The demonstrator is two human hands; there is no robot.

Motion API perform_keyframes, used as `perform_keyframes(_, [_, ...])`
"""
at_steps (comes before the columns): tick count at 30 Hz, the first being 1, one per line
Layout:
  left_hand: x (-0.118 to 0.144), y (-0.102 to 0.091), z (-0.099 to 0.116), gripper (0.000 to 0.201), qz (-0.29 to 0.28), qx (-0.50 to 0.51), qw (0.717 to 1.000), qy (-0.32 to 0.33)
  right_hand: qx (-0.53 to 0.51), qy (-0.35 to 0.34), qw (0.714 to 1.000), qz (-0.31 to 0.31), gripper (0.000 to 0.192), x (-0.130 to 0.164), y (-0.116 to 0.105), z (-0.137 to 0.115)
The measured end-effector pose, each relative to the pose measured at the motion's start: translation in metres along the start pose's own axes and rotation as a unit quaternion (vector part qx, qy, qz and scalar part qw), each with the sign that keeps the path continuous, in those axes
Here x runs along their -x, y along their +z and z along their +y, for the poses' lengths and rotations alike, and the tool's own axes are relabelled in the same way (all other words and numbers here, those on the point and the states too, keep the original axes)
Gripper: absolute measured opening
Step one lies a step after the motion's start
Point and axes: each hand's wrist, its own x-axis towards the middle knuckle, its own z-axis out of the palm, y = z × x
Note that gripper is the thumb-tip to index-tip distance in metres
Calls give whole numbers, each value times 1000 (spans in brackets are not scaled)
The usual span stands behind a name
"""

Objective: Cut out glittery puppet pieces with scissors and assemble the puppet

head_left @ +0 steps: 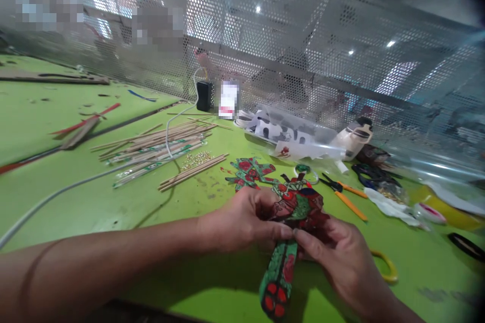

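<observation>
Both hands hold a flat, painted cut-out puppet figure [303,204] above the green table. Its green limb with a red-spotted paw-like end [278,275] hangs down below my thumbs. My left hand [242,219] grips the figure from the left, thumb across its front. From the right, my right hand [341,252] pinches it, and the two thumb tips nearly meet at the middle. The fingers behind the figure are partly hidden. Just beyond my left hand lie more green and red painted cut-out pieces [250,171] on the table.
Thin wooden sticks [193,171], some in clear wrappers, lie left of centre beside small gold fasteners [199,160]. A white cable [94,176] crosses the table. Orange-handled pliers [348,203] and a yellow tape roll [443,207] are at right. A perforated metal screen [242,25] stands behind.
</observation>
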Motion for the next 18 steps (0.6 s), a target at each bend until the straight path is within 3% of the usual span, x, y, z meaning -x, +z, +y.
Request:
perform_keyframes(9, [-6,-10,4,13,8,-90,996,14,4,37,999,-6,30,-11,-6,-5])
perform_keyframes(15, [-8,-16,0,22,24,-59,998,-19,-29,46,996,-76,28,-15,-20,-7])
perform_keyframes(18, [-7,-17,-1,27,34,-70,997,-14,-80,86,990,-75,28,-16,-22,-7])
